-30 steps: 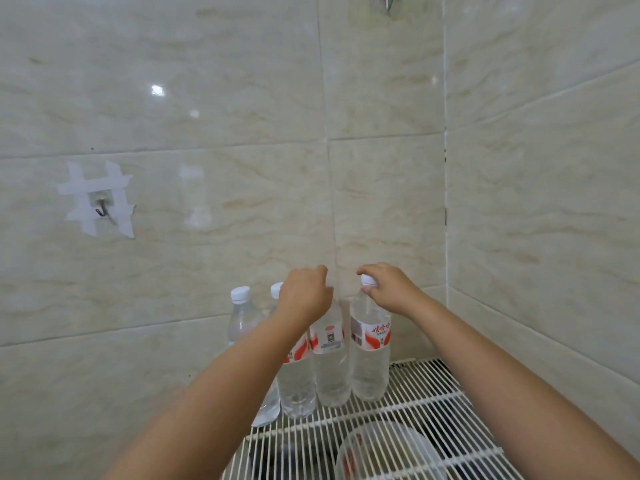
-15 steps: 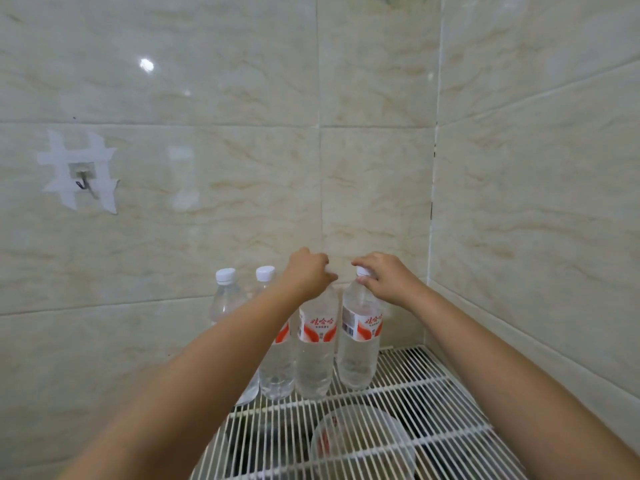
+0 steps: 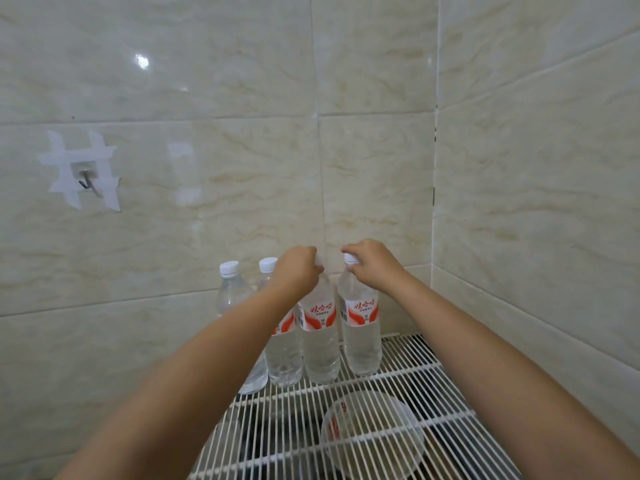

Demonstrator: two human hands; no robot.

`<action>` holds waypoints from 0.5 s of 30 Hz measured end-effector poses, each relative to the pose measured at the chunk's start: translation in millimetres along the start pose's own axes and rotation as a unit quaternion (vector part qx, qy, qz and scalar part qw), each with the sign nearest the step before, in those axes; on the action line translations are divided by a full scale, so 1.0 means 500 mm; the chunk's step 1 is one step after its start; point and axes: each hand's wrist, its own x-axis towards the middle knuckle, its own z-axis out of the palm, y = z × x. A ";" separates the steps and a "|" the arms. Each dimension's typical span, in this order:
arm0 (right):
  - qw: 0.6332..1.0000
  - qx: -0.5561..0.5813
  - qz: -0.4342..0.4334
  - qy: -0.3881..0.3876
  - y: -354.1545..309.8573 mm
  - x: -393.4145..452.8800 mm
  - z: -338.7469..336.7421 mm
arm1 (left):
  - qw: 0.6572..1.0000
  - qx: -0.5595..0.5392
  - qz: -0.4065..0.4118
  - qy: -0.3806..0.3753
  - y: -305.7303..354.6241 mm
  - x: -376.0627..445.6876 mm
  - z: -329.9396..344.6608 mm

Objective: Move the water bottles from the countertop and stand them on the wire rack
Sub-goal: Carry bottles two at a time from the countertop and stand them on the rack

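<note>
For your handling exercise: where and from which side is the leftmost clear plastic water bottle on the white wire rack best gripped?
Grip the leftmost clear plastic water bottle at its neck under the white cap, coming from above. It stands upright against the tiled wall with another bottle close beside it, so its sides are crowded.

four water bottles [image 3: 320, 341] — one wire rack [image 3: 408, 379], one clear bowl [image 3: 372, 434], two hands [image 3: 298, 271].
</note>
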 end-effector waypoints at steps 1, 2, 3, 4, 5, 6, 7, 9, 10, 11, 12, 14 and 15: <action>1.000 0.005 0.002 0.004 -0.002 0.002 0.004 | 1.000 -0.001 -0.002 0.001 0.000 0.002 0.002; 1.000 0.010 0.004 0.009 -0.003 0.004 0.007 | 1.000 -0.002 -0.003 0.002 -0.001 0.004 0.004; 1.000 0.014 0.004 0.015 -0.006 0.006 0.010 | 1.000 0.000 -0.004 0.004 -0.003 0.006 0.005; 1.000 0.017 0.001 0.022 -0.008 0.007 0.013 | 1.000 0.002 -0.006 0.006 -0.004 0.008 0.005; 0.999 0.019 -0.004 0.028 -0.012 0.008 0.017 | 1.000 0.002 -0.008 0.008 -0.007 0.009 0.005; 0.999 0.023 -0.008 0.033 -0.016 0.008 0.022 | 1.000 0.001 -0.011 0.010 -0.009 0.010 0.005; 0.999 0.027 -0.011 0.035 -0.019 0.008 0.027 | 1.000 0.000 -0.014 0.011 -0.012 0.011 0.005; 0.999 0.033 -0.009 0.040 -0.022 0.008 0.034 | 1.000 0.005 -0.012 0.012 -0.015 0.011 0.006; 0.998 0.035 -0.006 0.042 -0.021 0.008 0.036 | 1.000 0.005 -0.009 0.013 -0.015 0.011 0.009; 0.998 0.037 -0.001 0.042 -0.020 0.009 0.037 | 1.000 0.003 -0.005 0.017 -0.015 0.009 0.011; 0.998 0.039 0.003 0.043 -0.019 0.010 0.037 | 1.000 0.001 0.001 0.022 -0.015 0.008 0.015; 0.999 0.037 0.009 0.038 -0.019 0.010 0.038 | 0.999 0.004 0.016 0.032 -0.016 0.003 0.024; 0.999 0.032 0.012 0.031 -0.020 0.007 0.039 | 0.999 0.012 0.022 0.034 -0.016 0.000 0.028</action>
